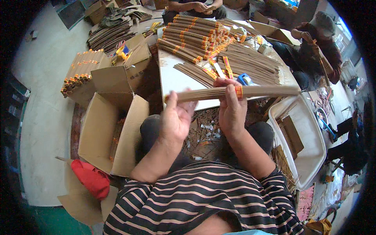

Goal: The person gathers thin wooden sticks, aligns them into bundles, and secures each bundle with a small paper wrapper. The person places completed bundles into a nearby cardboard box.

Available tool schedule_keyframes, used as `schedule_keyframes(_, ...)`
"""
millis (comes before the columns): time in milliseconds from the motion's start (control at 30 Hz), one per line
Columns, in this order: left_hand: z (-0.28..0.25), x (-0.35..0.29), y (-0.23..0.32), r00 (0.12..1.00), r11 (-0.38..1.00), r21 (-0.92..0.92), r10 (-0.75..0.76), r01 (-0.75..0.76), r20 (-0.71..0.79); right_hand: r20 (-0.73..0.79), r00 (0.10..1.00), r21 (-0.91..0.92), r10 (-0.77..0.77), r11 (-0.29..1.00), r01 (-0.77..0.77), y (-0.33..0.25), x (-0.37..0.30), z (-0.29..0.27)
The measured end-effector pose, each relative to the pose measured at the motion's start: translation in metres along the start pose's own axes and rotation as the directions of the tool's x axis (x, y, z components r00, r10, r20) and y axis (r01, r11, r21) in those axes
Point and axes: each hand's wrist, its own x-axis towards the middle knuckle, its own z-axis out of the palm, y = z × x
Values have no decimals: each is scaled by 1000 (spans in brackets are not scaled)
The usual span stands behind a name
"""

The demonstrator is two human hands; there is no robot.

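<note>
A bundle of brown incense sticks (203,94) lies level across both my hands, above the near edge of the white table (166,84). My right hand (232,107) is closed round it by a red-and-yellow paper band (238,91). Nearer the bundle's left end, my left hand (176,117) has its thumb in front and its fingers behind, slightly blurred. Loose incense sticks (254,64) are spread on the table beyond, with red-and-yellow label strips (227,66) and a blue tape dispenser (244,79) among them. Banded bundles (188,33) are stacked at the back.
On my left stands an open cardboard box (103,129), with a red cloth (92,180) beside it. More banded bundles (84,66) are piled behind. A white plastic tub (313,145) is on my right. Two people (325,47) (196,7) sit around the table.
</note>
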Motion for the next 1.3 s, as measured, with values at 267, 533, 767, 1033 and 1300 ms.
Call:
schedule_keyframes(267, 0, 11, 9, 939, 757, 599, 58, -262, 338, 194, 920, -572, 341, 801, -176, -12, 7, -6)
schedule_keyframes(533, 54, 27, 39, 912, 863, 418, 107, -283, 395, 240, 617, -676, 749, 585, -448, -1, -20, 11)
schedule_keyframes(767, 76, 39, 64, 861, 909, 294, 121, -297, 494, 288, 646, -658, 707, 636, -403, 8, -6, 23)
schedule_keyframes(1033, 90, 58, 63, 733, 472, 578, 268, -665, 625, 444, 790, -582, 422, 807, -104, 54, 53, 34)
schedule_keyframes(1300, 81, 63, 61, 750, 394, 639, 304, -661, 588, 398, 803, -629, 443, 769, -113, 65, 53, 44)
